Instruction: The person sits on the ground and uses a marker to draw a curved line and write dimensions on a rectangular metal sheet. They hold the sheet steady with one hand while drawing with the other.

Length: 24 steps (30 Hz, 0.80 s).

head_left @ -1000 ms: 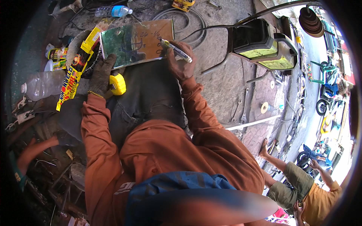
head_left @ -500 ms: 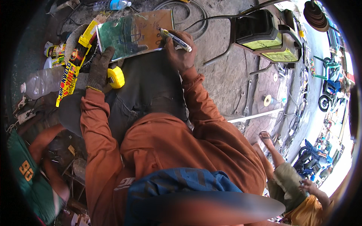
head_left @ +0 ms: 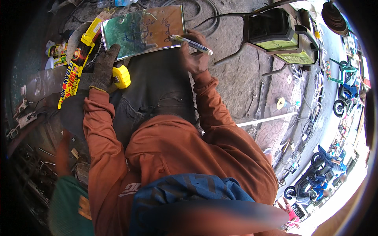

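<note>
A flat rectangular plate [head_left: 130,29], green on the left and brown on the right with dark handwritten marks, lies tilted over my dark trousers. My right hand [head_left: 195,55], bare, is closed around a white marker [head_left: 197,45]; its tip meets the plate's right part. My left hand [head_left: 104,69] wears a dark knit glove and rests at the plate's lower left corner, a finger along the edge. A yellow tape measure [head_left: 121,76] sits against its palm, seemingly gripped; the fingers beneath are hidden.
A yellow electrode packet [head_left: 73,76] and a clear bottle [head_left: 39,84] lie left. A black and lime-green welding machine [head_left: 281,39] stands right, with cable [head_left: 214,19] behind. A wrench [head_left: 260,100] and white rod [head_left: 267,118] lie on the floor. A green-shirted person [head_left: 71,204] is lower left.
My right hand and marker have shifted slightly right and down, and more marks show on the plate. The green-shirted person has moved lower; the seated person at the right is mostly out of view.
</note>
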Available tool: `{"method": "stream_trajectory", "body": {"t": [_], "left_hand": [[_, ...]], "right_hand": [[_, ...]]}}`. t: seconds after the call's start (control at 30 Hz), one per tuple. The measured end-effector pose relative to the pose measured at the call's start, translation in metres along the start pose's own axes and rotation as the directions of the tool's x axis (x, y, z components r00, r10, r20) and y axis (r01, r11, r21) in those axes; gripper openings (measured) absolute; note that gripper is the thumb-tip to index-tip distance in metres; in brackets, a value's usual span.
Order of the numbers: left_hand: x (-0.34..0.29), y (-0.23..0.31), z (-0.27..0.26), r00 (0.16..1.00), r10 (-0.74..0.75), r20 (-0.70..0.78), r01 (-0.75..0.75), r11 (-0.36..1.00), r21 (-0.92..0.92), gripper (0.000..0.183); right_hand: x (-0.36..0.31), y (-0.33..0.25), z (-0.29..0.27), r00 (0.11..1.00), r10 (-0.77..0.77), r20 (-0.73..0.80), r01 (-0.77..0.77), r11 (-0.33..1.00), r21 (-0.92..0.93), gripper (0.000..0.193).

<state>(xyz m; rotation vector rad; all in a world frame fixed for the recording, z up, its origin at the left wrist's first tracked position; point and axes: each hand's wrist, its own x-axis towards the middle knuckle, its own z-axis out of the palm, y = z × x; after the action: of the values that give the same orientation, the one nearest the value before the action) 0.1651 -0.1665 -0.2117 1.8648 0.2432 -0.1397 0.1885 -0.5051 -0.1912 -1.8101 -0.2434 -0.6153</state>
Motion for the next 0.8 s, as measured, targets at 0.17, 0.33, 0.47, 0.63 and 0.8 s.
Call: {"method": "stream_trajectory", "body": {"t": [0.17, 0.33, 0.47, 0.63, 0.8], "left_hand": [[0.007, -0.015, -0.005, 0.914, 0.367, 0.176, -0.405, 0.782, 0.474, 0.038], [0.005, -0.025, -0.005, 0.919, 0.371, 0.132, -0.391, 0.823, 0.412, 0.051], [0.000, -0.017, -0.006, 0.823, 0.516, 0.238, -0.540, 0.582, 0.608, 0.049], [0.009, -0.026, -0.002, 0.940, 0.323, 0.108, -0.340, 0.897, 0.283, 0.049], [0.009, -0.032, -0.013, 0.821, 0.514, 0.247, -0.519, 0.494, 0.697, 0.038]], "right_hand": [[0.009, -0.005, 0.007, 1.000, 0.001, -0.013, -0.002, 1.000, -0.007, 0.021], [0.010, -0.001, 0.012, 0.999, -0.008, 0.035, 0.009, 1.000, -0.029, 0.021], [0.007, -0.001, 0.014, 1.000, 0.015, 0.021, -0.015, 1.000, -0.008, 0.021], [0.006, -0.001, 0.016, 1.000, -0.002, 0.004, 0.002, 1.000, -0.020, 0.021], [0.007, 0.002, 0.018, 1.000, -0.011, 0.004, 0.011, 1.000, -0.025, 0.020]]}}
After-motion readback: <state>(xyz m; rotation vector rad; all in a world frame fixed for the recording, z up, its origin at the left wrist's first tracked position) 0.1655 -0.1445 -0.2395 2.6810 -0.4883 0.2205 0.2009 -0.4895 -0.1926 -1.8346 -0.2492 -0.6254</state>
